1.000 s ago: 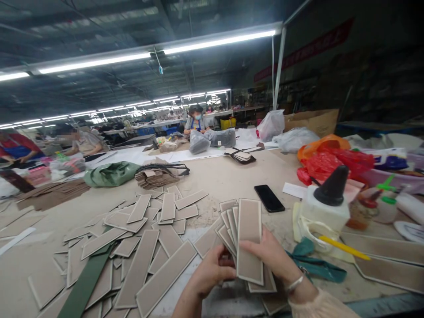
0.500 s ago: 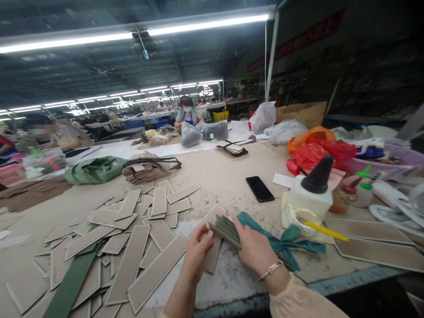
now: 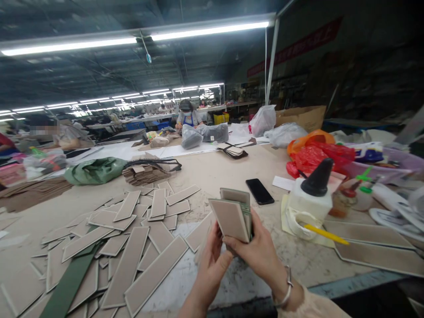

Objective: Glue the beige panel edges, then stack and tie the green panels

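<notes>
As the right hand (image 3: 258, 249) holds the card stack (image 3: 230, 218), the left hand (image 3: 213, 259) maybe cups its side.
Above the bench's (image 3: 357, 279) near edge, tidying seems the step; next calls for steady holding.

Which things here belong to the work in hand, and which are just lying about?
In work: stack of beige panels in your right hand, left hand at its edge; probably the matching loose panels.

Apparently lying about: black phone, red bag, green bag.
</notes>
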The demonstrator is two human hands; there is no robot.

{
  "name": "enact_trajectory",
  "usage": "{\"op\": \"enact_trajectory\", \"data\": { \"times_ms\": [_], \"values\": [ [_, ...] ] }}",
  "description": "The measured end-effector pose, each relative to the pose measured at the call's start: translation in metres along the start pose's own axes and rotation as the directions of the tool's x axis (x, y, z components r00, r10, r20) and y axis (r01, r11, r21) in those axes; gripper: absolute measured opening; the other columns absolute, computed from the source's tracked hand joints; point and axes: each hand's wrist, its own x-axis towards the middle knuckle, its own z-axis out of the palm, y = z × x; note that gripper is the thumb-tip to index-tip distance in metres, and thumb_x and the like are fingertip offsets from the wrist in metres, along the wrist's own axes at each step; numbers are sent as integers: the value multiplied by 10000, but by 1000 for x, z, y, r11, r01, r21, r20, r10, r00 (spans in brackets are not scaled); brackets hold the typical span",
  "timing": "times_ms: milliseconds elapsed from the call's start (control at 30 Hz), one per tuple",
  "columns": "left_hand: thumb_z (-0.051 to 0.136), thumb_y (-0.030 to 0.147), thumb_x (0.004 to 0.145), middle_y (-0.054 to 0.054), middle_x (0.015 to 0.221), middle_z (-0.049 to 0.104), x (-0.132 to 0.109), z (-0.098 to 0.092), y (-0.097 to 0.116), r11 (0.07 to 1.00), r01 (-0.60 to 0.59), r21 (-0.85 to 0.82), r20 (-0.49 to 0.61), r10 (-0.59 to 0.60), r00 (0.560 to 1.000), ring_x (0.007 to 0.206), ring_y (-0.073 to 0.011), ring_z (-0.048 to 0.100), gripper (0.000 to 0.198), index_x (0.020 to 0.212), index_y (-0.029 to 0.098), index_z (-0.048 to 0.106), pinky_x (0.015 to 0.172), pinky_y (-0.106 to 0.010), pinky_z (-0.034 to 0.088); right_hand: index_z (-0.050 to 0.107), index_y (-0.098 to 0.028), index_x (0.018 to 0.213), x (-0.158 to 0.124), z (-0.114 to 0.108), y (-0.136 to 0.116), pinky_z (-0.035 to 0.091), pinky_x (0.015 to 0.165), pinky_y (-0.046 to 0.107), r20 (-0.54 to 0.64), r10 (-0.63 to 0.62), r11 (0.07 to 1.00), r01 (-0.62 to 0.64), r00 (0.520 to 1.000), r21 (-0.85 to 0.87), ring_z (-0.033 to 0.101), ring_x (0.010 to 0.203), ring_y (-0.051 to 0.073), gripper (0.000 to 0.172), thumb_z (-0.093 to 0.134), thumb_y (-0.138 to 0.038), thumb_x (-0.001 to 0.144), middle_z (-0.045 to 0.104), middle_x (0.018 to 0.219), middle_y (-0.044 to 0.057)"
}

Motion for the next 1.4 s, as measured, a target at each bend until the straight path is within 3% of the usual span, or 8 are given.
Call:
{"op": "enact_trajectory", "data": {
  "times_ms": [200,433,533,800,1000,1200,1300,1400],
  "values": [
    [839,385,593,-126,1057,706,10,-19,3,977,155,148,-75,-145,987,1016,-330,633,539,1044,135,681,932,-427,485,269,-188,1455,-15,20,34,425,1040,428,163,-237,971,233,958,46,511,1245,262,823,673,-282,743,500,1388,147],
    [845,364,555,-110,858,736,6,-27,6,908,222,356,-126,-189,974,903,-351,654,316,782,160,763,904,-458,488,119,-211,1514,-20,6,40,327,1107,456,434,-162,982,103,886,155,388,1341,278,1067,757,-289,663,382,1484,127],
    [868,363,499,-105,862,731,6,-29,-3,929,216,300,-172,-170,970,954,-360,640,357,778,170,757,949,-469,465,274,-223,1479,-11,-16,43,329,1103,446,526,-109,967,-34,844,254,402,1335,264,839,679,-350,756,408,1473,103],
    [838,550,465,-42,979,716,11,-43,-9,920,138,-368,-509,-323,797,1131,-345,567,612,978,252,685,964,-455,476,440,-189,1400,4,-27,76,424,1006,466,324,82,990,-41,943,-133,568,1143,250,667,625,-309,771,530,1360,147],
    [723,650,608,-65,980,708,10,-51,0,836,161,-525,-344,-381,858,1153,-339,555,570,1004,242,677,998,-514,440,653,-204,1185,-4,-11,69,489,808,335,444,106,975,-5,890,-222,631,791,173,403,600,-259,789,709,964,61],
    [721,657,606,-75,1136,672,10,-46,3,797,176,-577,-245,-375,894,1234,-338,508,616,1082,272,654,1030,-523,411,616,-227,1218,-9,-1,53,398,475,229,600,248,902,-407,761,144,529,513,110,452,607,-376,791,670,747,-25],
    [717,622,640,-89,1221,639,15,-51,11,817,133,-562,-240,-314,918,1236,-362,508,636,1167,283,608,1002,-555,431,668,-184,651,-2,-7,57,299,465,207,470,300,868,-442,830,227,435,478,88,156,702,-333,684,493,475,-64],
    [727,514,687,-115,1091,695,25,-71,24,862,169,-478,-345,-361,866,1063,-349,628,589,1177,215,597,914,-526,510,593,-185,638,14,-26,64,230,435,209,275,399,826,-473,875,306,342,445,68,263,635,-425,736,433,487,-72]
  ]
}}
